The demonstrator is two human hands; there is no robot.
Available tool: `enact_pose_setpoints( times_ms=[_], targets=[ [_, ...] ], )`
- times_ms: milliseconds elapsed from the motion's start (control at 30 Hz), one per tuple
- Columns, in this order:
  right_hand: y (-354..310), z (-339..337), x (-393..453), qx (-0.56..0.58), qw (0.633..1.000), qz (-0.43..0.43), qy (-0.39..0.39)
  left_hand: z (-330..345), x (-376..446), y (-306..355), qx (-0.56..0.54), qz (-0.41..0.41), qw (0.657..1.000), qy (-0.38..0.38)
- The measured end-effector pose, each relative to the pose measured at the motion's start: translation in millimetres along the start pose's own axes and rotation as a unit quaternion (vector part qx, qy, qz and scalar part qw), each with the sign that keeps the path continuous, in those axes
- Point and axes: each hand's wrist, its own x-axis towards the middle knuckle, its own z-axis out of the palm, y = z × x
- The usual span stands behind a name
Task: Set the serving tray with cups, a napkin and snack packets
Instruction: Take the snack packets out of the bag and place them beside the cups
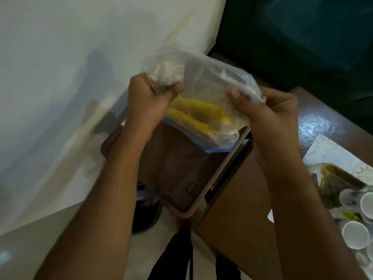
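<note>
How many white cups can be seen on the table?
3, clustered at the table's lower-right edge: one lying on its side, one cut off by the frame, one nearest the camera. More may lie outside the frame.

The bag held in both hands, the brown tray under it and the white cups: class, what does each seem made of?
Bag: thin clear plastic film, glossy; it crinkles and shows yellow contents through it.
Tray: probably moulded plastic, matt brown, with a rounded raised rim.
Cups: white, smooth; paper or plastic, too blurred to tell.
</note>
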Motion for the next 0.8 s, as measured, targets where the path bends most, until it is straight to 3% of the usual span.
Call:
enact_pose_setpoints(
  times_ms=[67, 233, 333, 467, 533, 700, 800],
  targets=[
    [0, -3, 1, 0.029, 0.999, -0.003, 0.017, 6, -2, 5, -0.046, 0.0, 0.998, 0.04],
    [9, -15, 10, 0.053, 0.997, -0.049, -0.002, 16, 3, 25, -0.073, 0.056, 0.995, 0.037],
    [27, -17, 13, 0.025, 1.0, 0.004, -0.016, 22, 9, 36, -0.095, 0.061, 0.993, 0.028],
    [38, -9, 10, 0.091, 0.993, 0.041, 0.055, 22, 13, 39, -0.051, 0.073, 0.996, 0.02],
    [37, -5, 10, 0.148, 0.985, 0.058, 0.062, 18, 15, 33, -0.059, 0.06, 0.996, 0.012],
    [38, 4, 2, 0.11, 0.991, 0.068, 0.029, 7, 13, 12, -0.051, 0.01, 0.998, -0.024],
    [33, 4, 3, 0.133, 0.986, 0.067, 0.069, 3, 11, 2, -0.041, -0.003, 0.999, -0.027]
  ],
)
